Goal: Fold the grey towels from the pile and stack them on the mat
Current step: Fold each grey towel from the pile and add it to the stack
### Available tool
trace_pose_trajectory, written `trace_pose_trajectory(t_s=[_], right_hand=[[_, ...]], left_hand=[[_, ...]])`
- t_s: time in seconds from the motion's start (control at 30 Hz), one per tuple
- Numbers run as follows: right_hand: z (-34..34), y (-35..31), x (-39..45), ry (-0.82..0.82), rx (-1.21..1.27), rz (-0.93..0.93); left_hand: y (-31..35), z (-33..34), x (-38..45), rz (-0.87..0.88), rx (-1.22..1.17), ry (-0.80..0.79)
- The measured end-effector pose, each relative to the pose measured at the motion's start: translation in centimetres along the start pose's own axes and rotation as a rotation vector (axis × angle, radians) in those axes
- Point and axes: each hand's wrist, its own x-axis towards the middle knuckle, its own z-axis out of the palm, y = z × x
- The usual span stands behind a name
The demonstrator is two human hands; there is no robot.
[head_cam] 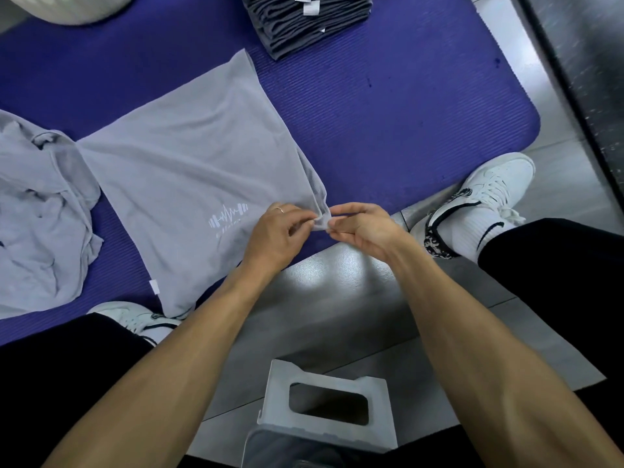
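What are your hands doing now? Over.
Left hand and right hand pinching towel corner. Towel spread on mat. Nothing blocking.

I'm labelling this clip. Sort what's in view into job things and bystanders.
Job:
spread towel
towel pile
folded stack
mat
left hand and right hand, both pinching the spread towel's corner

Bystanders:
shoes
plastic stool
floor

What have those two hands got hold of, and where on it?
Both the left hand and the right hand pinch the near corner of the light grey towel spread on the mat.
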Motion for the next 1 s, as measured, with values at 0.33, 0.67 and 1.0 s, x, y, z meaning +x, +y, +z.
trace_pose_trajectory(t_s=[0.33, 0.67, 1.0], right_hand=[[-0.8, -1.3, -0.2, -0.137, -0.125, 0.030], [-0.4, -1.5, -0.2, -0.139, -0.045, 0.043], [0.5, -1.6, -0.4, -0.058, -0.015, 0.036]], left_hand=[[1.0, 1.0, -0.7, 0.092, -0.002, 0.091], [1.7, 0.8, -0.8, -0.032, -0.146, 0.064], [0.8, 1.1, -1.5, -0.106, -0.086, 0.064]])
